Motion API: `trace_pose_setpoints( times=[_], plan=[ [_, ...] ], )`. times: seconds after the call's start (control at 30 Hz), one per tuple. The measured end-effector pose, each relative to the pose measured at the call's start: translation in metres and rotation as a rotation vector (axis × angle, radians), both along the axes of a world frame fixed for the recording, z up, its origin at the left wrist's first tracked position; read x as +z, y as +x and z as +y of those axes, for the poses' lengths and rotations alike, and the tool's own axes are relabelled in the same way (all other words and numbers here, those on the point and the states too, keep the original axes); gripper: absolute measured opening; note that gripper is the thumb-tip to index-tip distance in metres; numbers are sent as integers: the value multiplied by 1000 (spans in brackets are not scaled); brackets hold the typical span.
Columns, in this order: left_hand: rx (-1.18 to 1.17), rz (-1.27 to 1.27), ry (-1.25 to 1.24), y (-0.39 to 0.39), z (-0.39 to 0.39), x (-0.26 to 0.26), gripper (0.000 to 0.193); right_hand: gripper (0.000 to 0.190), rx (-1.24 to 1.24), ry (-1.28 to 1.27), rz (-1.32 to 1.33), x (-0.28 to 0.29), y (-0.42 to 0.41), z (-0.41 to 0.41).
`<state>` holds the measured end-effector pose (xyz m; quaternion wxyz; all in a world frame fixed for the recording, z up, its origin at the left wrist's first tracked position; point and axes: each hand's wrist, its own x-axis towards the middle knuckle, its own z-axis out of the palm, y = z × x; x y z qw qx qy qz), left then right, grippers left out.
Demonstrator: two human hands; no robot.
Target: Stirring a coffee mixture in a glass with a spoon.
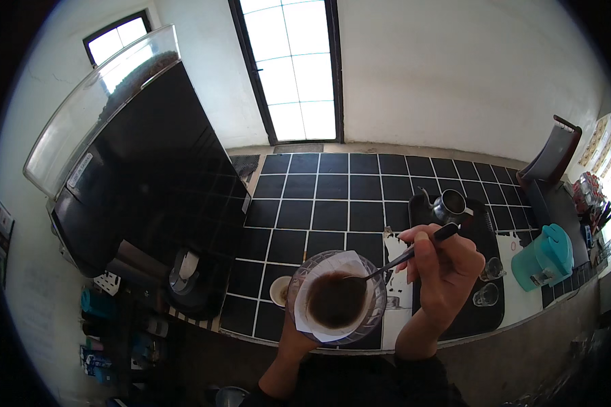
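Observation:
My left hand [299, 337] supports a clear patterned glass vessel [380, 310] from below; its fingers are hidden behind the glass. A white paper filter [350, 259] lines the vessel, and dark brown liquid that looks like coffee [336, 302] fills much of it. In my right hand [445, 272] is a metal spoon [389, 264] with a black handle end, pinched between thumb and fingers. The spoon slants down to the left, and its tip dips into the liquid near the upper right of the filter. Behind the vessel's left side stands a small white cup [280, 291].
On the black-tiled counter [331, 213], a dark tray [458, 320] carries a metal gooseneck kettle [449, 203] and small glasses [486, 295]. A turquoise lidded pitcher [542, 259] stands to its right. A large black machine [158, 168] with a clear hopper [102, 102] rises at left.

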<state>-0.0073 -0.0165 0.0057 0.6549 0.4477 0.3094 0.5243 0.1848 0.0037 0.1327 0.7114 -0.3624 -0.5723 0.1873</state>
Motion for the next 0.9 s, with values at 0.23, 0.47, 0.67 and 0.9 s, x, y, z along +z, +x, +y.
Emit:
trace_pose_setpoints(
  times=[0.23,0.47,0.67,0.9],
  plan=[
    [42,90,10,-1,-3,-2,94,7,-2,-3,-6,0,-2,0],
    [28,2,-96,-3,-4,-10,97,7,2,13,-5,0,-1,1],
    [17,-51,-125,0,-2,-8,96,7,-5,5,-5,-1,-2,0],
    [-12,-61,-125,0,0,-6,92,6,-8,8,0,0,-3,0]
  ],
)
